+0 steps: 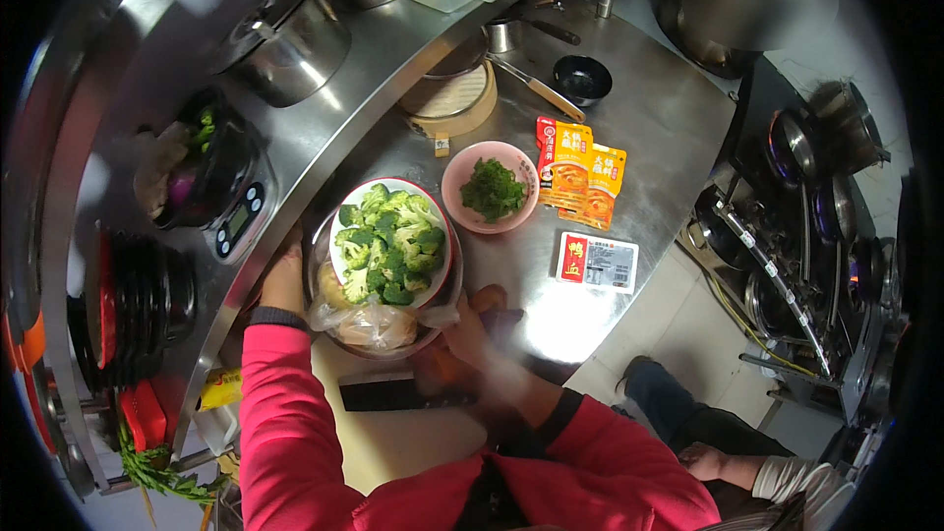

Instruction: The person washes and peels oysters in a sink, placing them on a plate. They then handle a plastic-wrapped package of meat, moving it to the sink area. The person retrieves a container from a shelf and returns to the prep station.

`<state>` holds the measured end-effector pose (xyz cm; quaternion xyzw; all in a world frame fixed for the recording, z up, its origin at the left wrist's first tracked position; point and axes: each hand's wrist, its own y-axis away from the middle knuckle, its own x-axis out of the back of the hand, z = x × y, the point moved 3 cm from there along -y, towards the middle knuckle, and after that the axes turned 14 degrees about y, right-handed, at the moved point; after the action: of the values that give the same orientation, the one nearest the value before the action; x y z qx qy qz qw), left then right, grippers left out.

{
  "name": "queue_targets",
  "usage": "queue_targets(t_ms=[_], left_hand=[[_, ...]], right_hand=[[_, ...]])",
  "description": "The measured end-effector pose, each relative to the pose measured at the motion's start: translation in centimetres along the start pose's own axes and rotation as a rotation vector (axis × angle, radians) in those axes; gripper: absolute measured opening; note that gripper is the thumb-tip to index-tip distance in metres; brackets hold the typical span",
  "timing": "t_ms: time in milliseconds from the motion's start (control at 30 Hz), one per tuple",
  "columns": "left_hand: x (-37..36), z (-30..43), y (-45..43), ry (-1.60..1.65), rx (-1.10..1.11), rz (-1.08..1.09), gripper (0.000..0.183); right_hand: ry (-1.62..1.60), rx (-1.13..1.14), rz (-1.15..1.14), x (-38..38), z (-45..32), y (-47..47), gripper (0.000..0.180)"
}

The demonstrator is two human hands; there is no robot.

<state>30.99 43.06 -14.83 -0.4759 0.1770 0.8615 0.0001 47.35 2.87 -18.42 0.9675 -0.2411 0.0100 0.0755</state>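
Observation:
A red-rimmed white plate of cut broccoli [391, 243] sits on a large metal basin [453, 332] in front of me. At the basin's near side lies a clear plastic bag with pale food [376, 326]. My left hand [284, 273] is at the basin's left side, its fingers partly hidden beneath the shelf edge. On the right, my right hand [461, 328] grips the basin's rim beside the bag. A black-handled cleaver [380, 392] lies on the cutting board [420, 435]. Beyond the basin stands a pink bowl of chopped greens [493, 188].
Sauce packets [566, 162], a sealed tray [597, 262], a bamboo steamer [453, 99] and a black bowl [582, 80] are on the steel table. A raised shelf holds a kitchen scale [240, 221] and pots. Stove burners and a person's hand [704, 461] are at right.

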Motion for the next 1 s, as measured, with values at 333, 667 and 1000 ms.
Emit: queue_targets(t_ms=[333, 667, 1000], left_hand=[[3.2, 5.2, 9.3, -0.185, 0.007, 0.163, 0.041], [4.6, 7.2, 26.6, -0.266, -0.107, 0.335, 0.007], [9.3, 11.1, 40.5, -0.360, -0.159, 0.438, 0.013]], right_hand=[[0.090, -0.044, 0.122, -1.9, 2.3, -0.5, 0.046], [0.001, -0.212, 0.193, -4.3, 1.0, -7.8, 0.039], [0.074, -0.162, 0.165, -9.9, -4.6, -13.8, 0.038]])
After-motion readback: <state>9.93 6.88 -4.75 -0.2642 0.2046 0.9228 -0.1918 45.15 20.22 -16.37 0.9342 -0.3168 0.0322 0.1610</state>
